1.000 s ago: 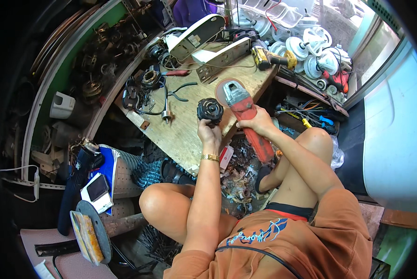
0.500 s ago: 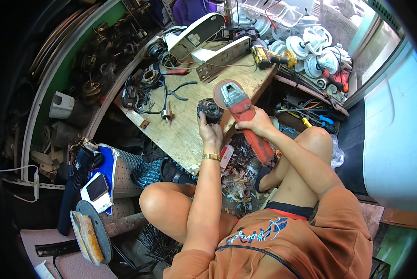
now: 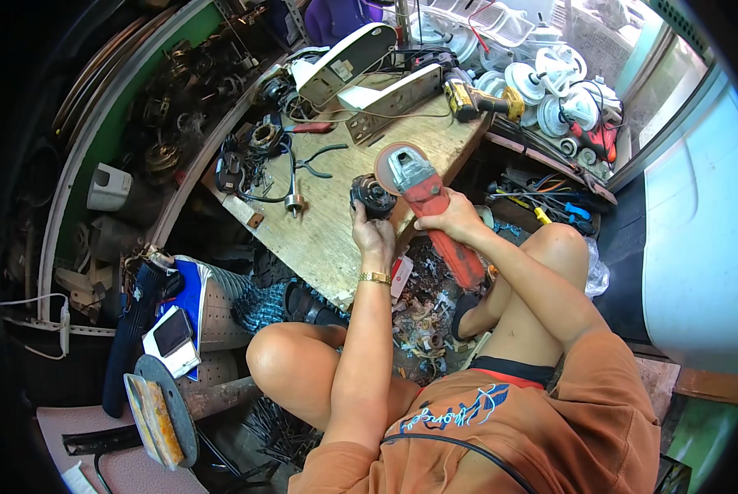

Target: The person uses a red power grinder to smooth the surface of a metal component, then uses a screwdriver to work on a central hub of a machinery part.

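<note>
Head view, centre of the frame: the left hand (image 3: pixel 373 236), with a gold-coloured metal watch (image 3: pixel 375 277) at its wrist, grips from below a black, round, ridged component (image 3: pixel 372 198). In the view this lies over a pale wooden workbench (image 3: pixel 319 247). The right hand (image 3: pixel 453 217) is closed around the body of a red angle grinder with a silver-grey metal head (image 3: pixel 425 192), slanting from upper centre towards lower right; it carries a thin reddish-brown disc (image 3: pixel 383 170).

Change noted: against a second ago, the grinder's head and disc stand slightly further left, and the component is turned so that its rings show less plainly. The disc's lower left rim consequently appears at the component's upper right edge; contact cannot be confirmed, nor whether the disc spins. Both grips are unchanged.

Surroundings: left of the component, dark-handled pliers (image 3: pixel 306 165) lie spread on the bench. Towards the upper right rests a yellow-and-black cordless drill (image 3: pixel 466 101), with white rounded plastic pieces (image 3: pixel 553 117) heaped beyond it
</note>
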Motion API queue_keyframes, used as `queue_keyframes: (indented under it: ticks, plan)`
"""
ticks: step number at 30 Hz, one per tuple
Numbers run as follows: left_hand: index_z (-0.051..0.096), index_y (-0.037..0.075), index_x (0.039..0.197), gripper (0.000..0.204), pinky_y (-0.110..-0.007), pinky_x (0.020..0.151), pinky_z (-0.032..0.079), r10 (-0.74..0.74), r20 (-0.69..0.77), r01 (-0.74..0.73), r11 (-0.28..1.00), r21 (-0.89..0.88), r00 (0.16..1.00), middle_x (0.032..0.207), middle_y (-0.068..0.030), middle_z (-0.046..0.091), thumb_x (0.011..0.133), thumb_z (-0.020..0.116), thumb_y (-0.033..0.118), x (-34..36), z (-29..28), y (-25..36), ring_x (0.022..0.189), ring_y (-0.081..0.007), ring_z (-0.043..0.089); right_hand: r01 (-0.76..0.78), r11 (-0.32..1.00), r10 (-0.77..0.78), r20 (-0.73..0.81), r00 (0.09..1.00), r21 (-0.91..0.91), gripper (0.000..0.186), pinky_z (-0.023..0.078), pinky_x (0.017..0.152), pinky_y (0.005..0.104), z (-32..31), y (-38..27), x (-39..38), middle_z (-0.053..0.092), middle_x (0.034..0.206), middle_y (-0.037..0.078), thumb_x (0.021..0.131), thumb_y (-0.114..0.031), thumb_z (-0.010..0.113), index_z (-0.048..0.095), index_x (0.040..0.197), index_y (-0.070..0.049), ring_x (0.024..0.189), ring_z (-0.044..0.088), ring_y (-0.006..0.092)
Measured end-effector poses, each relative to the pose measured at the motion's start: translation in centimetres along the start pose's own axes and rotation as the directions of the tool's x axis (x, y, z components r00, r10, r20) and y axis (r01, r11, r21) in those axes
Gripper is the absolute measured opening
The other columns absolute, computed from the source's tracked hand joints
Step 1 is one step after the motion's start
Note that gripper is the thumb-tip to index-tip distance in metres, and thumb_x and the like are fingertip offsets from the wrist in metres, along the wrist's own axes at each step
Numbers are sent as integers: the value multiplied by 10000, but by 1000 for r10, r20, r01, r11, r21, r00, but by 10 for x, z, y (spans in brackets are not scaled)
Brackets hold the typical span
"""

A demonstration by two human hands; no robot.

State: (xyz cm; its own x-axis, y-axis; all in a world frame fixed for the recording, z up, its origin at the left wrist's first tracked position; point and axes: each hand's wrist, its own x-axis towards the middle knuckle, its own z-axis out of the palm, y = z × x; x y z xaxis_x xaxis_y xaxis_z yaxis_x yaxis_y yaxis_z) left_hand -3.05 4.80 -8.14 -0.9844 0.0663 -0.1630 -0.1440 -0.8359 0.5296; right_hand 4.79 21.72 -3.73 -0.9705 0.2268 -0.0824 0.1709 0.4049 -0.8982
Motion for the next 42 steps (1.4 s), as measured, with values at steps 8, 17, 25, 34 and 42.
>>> queue_keyframes:
  ticks: [8, 17, 25, 34, 42]
  plan:
    - [509, 69, 1426, 425, -505, 1111, 459, 6, -1, -6, 1000, -23, 1000, 1422, -121, 587, 1120, 370, 329, 0, -1, 0, 1296, -303, 571, 1, 1000, -1, 6, 1000, 26, 735, 528, 940, 371, 1, -1, -1, 726, 1106, 153, 601, -359, 909, 660, 1182, 14, 1006, 694, 246]
    - [505, 66, 1418, 425, -515, 1083, 481, 2, -6, -2, 1000, 12, 1000, 1397, -128, 598, 1122, 361, 335, 1, -3, 2, 1267, -307, 590, -13, 999, 14, -18, 1000, 39, 755, 535, 928, 381, -3, -1, -1, 729, 1103, 168, 593, -387, 910, 664, 1179, 21, 1008, 704, 266]
    - [505, 66, 1417, 425, -513, 1072, 494, 17, 33, -18, 999, 48, 999, 1393, -126, 599, 1122, 360, 336, 2, -5, 6, 1259, -303, 598, -12, 998, 12, -2, 1000, 60, 746, 537, 918, 379, -2, -6, -1, 729, 1089, 158, 590, -379, 912, 665, 1170, 19, 981, 702, 259]
    - [519, 62, 1399, 416, -508, 1085, 490, -5, 20, 5, 1000, 25, 1000, 1379, -126, 611, 1122, 362, 328, 0, -2, 1, 1262, -295, 600, -9, 999, 9, -7, 1000, 41, 756, 536, 918, 381, -2, 1, 1, 729, 1089, 164, 584, -390, 909, 663, 1169, 20, 983, 703, 268]
    - [529, 66, 1385, 402, -500, 1086, 490, 1, 5, -1, 1000, 28, 1000, 1374, -116, 618, 1121, 372, 325, 2, -5, 1, 1251, -289, 608, -5, 1000, 5, -9, 1000, 17, 773, 536, 924, 381, -1, 0, 1, 727, 1091, 176, 582, -392, 907, 655, 1175, 35, 988, 704, 272]
